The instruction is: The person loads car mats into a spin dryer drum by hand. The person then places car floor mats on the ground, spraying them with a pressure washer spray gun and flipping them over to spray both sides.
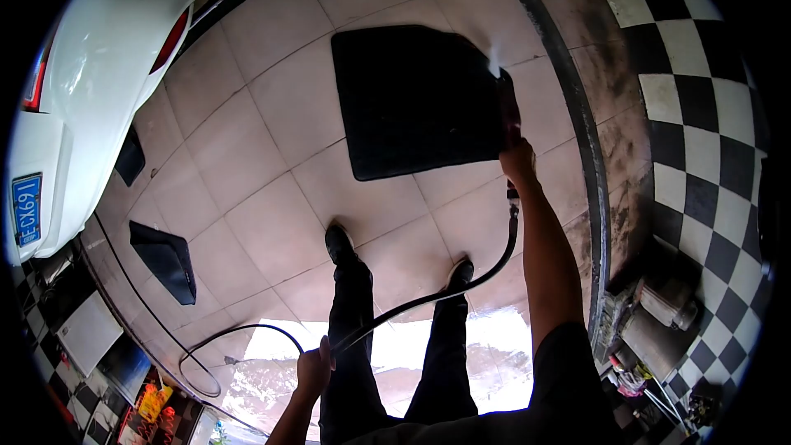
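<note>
My right hand (517,162) is closed around the handle of a dark spray gun (509,107), whose tip points away from me with a pale spray at its end. Beside the nozzle, a large black mat (420,103) lies flat on the tiled floor. A black hose (437,300) runs from the gun's base, curves across in front of my legs and reaches my left hand (313,371), which is wrapped round it near my left leg. From there the hose loops away over the floor to the left.
A white car (107,58) stands at the left. Smaller black mats (163,259) (130,156) lie near it. Dark grooves (577,107) border the tiles (255,239). A machine (655,334) sits at the lower right by the checkered wall (700,140). Colourful items (155,402) are at the lower left.
</note>
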Action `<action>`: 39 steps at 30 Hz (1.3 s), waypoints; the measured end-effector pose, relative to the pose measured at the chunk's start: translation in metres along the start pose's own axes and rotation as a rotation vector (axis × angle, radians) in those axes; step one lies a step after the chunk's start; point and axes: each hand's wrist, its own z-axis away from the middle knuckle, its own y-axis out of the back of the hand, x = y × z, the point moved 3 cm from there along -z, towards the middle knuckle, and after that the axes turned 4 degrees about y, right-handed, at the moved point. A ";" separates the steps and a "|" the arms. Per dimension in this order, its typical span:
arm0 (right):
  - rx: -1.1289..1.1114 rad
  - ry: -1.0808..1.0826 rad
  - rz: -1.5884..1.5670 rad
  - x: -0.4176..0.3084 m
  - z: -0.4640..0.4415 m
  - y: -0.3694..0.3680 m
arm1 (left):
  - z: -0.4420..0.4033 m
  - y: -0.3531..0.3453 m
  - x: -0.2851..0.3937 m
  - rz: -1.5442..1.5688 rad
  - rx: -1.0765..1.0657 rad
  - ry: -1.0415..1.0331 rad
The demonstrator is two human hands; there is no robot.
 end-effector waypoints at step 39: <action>-0.590 0.360 -0.362 0.174 0.285 -0.062 | 0.155 -0.125 -0.017 -0.908 -0.891 -0.067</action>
